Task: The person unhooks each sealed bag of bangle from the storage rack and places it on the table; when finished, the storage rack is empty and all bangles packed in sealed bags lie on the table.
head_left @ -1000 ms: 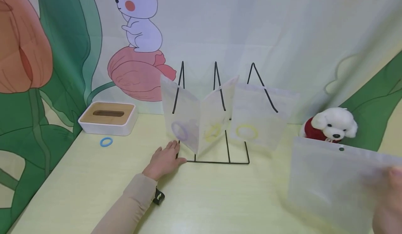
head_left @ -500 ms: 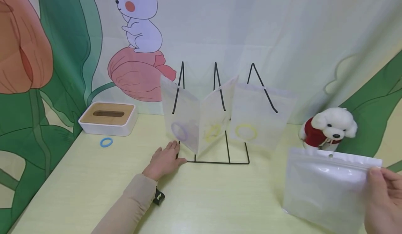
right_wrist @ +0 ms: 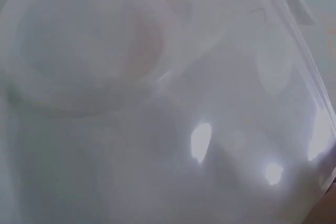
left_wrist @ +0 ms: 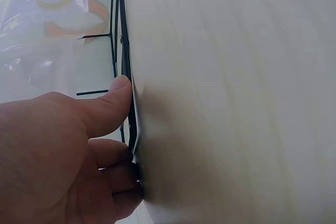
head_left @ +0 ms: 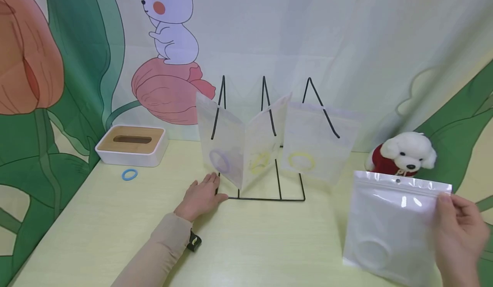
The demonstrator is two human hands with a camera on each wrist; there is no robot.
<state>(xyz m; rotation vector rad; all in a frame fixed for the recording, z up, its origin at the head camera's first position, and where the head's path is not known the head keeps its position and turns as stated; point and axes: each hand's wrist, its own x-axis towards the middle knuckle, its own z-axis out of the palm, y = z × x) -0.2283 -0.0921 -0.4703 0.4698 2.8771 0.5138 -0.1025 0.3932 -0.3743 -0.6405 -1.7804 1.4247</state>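
Just now, the right hand (head_left: 460, 235) had come inward from the right edge of the head view, bringing the clear bag (head_left: 408, 214) up a little and more fully into sight. Thumb and fingers pinched its upper right corner. The ring (head_left: 387, 255) inside, not to be made out a moment earlier, now showed low on the left. The bag hung partly in front of the toy dog (head_left: 411, 152), to the right of the wire rack (head_left: 262, 199) and apart from it. The left hand (head_left: 200, 197) had not shifted: it lay spread against the rack's near left corner, pinching no bag. The three hanging bags (head_left: 321, 137) kept their places. For the work, this seemed helpful: the punched hole (head_left: 398, 180) stood clear of the fingers, though the bag was not yet on the rack.
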